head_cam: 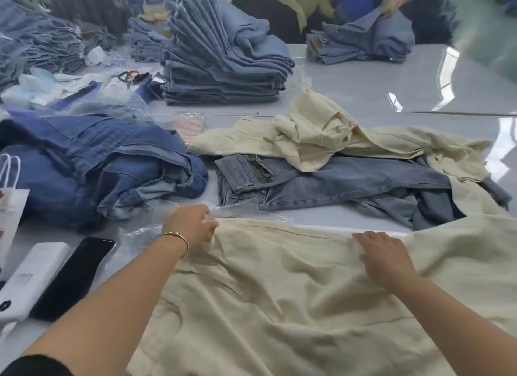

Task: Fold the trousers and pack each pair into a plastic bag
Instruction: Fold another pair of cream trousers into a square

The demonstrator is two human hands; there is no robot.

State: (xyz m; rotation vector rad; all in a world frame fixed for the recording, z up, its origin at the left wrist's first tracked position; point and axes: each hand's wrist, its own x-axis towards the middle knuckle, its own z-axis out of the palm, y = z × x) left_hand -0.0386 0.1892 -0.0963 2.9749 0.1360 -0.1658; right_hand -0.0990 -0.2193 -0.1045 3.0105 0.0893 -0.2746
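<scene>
At lower centre of the bench (349,95): cream trousers (279,305) spread, unfolded | left hand (190,221) pinches their far edge, right hand (383,252) lies flat on them | plastic bag (134,233) beside (empty, I think) | folding barely begun, bagging left

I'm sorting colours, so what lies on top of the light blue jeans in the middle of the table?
Crumpled cream trousers lie across the far side of the light blue jeans. Their waistband stays uncovered; whatever sits beneath the cream cloth is hidden.

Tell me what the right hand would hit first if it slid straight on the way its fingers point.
Probably the light blue jeans: the right hand lies flat on the cream trousers, fingers pointing up-left past their far edge. Depth is uncertain.
</scene>
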